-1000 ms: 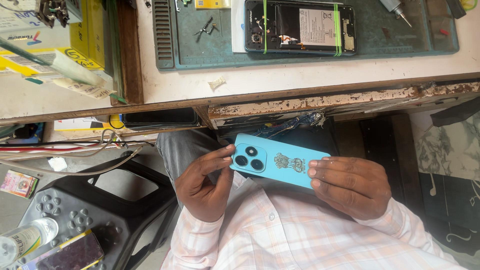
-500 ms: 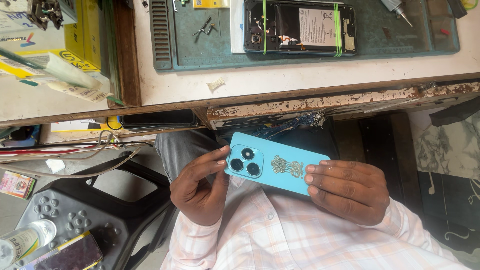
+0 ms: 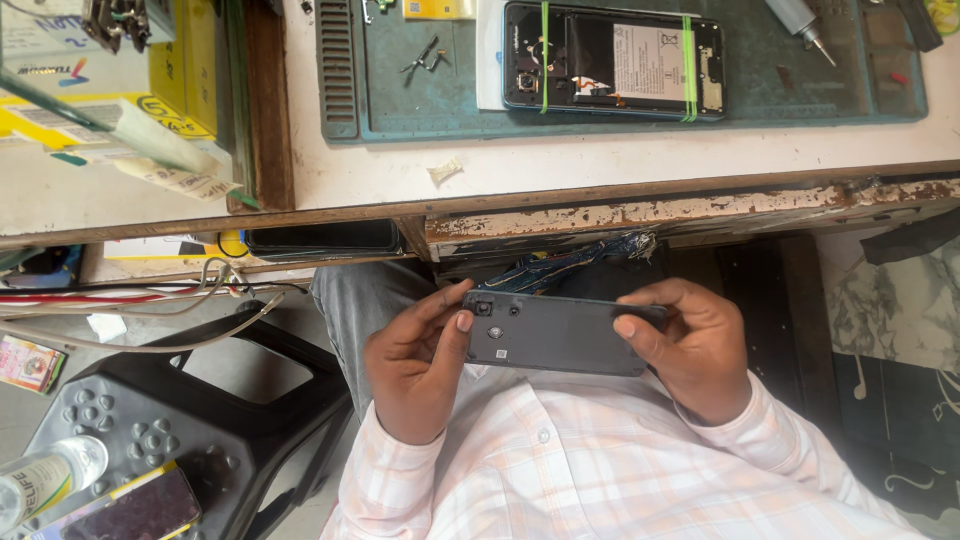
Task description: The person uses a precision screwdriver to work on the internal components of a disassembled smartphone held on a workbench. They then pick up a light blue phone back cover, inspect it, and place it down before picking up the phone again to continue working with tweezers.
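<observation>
below worn workbench edge [image 3: 640,212], dark phone cover [image 3: 555,335] over lap, left hand [image 3: 415,365] and right hand [image 3: 695,345] fingers gripping its ends

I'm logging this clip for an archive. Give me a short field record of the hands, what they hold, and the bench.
left hand: grips the camera end of the dark panel
right hand: grips the other end
held item: dark grey phone back cover, inner side up, over the lap
bench: green work mat with an opened phone on it
beside person: black plastic stool
</observation>
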